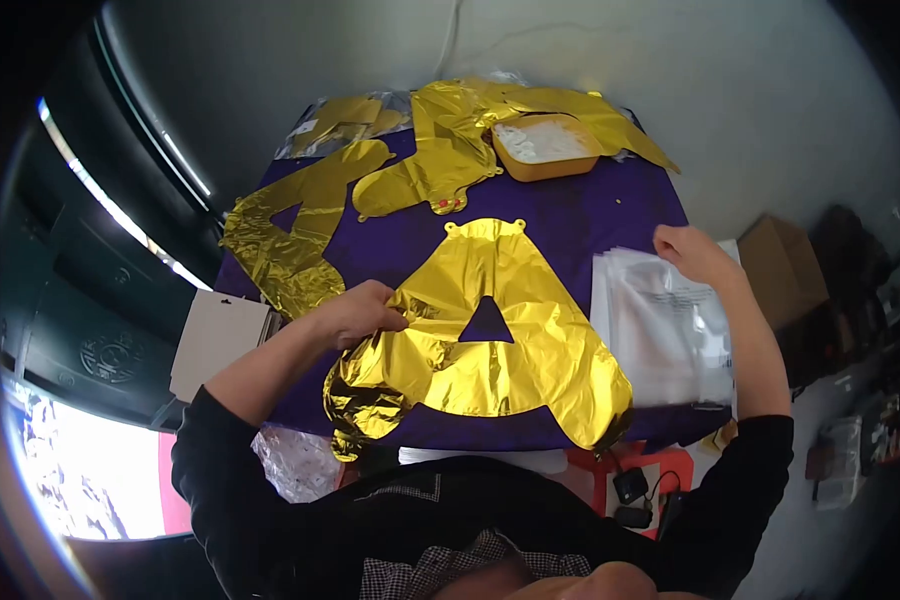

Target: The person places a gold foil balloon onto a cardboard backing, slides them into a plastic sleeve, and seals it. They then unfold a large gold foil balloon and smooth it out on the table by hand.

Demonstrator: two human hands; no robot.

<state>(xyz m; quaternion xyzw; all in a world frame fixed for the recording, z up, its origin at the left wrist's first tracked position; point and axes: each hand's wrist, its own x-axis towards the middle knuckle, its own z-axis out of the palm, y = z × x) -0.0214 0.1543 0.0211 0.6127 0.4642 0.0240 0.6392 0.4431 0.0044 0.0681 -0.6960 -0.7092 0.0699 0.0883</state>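
A packing workroom: gold foil balloons (300, 240) cover a purple table (590, 215), beside stacked clear bags (665, 330) and cardboard boxes (785, 265).

Person wearing black long sleeves (220, 440), ending well behind left hand (355, 312) and right hand (692, 252), checked shirt (420, 575) showing beneath.

A single head-worn fisheye camera looks steeply down from close above the purple-covered table (610, 215)

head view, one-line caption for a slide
Left hand grips gold A balloon on purple table; right hand on clear bags.
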